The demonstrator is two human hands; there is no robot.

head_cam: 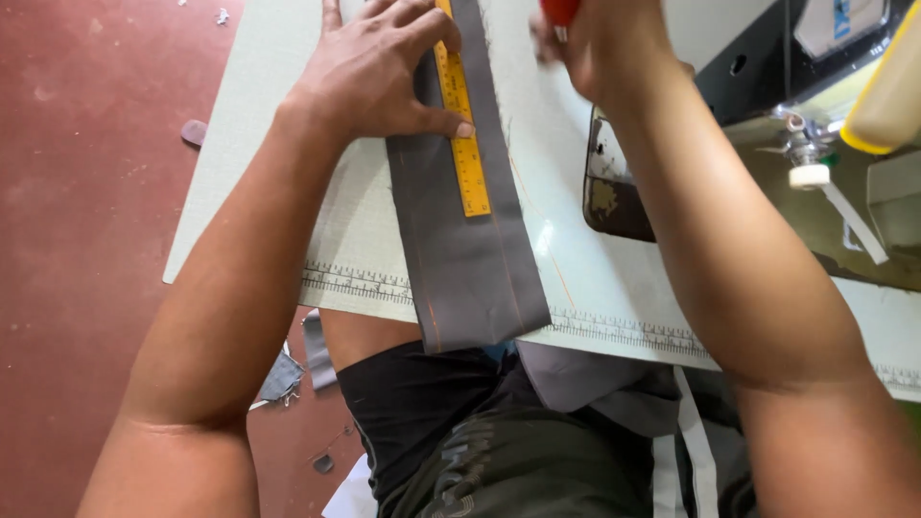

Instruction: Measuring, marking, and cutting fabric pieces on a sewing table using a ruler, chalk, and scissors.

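Your grey fabric strip [470, 259] lies flat on the pale green table [249, 173], long axis running roughly 12 to 6 w/ a slight lean: far end toward 12, near end toward 5, where it overhangs the table's front edge w/ the printed scale. The yellow ruler [462, 134] sits on top of it, same axis, near end stopping about mid-strip, far end running out of view at 12.

Your left hand [374, 72] is the nearer one: fingers spread, palm down, pressing ruler + strip flat, thumb tip touching the ruler's left edge. From that hand the free length of strip runs off toward 6.

Your right hand [600, 43] is at approx. 2 o'clock from the strip's middle, just beside its right edge, closed around sth red [559, 10]; most of it is cut off by the frame, so can't tell what it is.

Sewing machine [767, 77] further out at 3.
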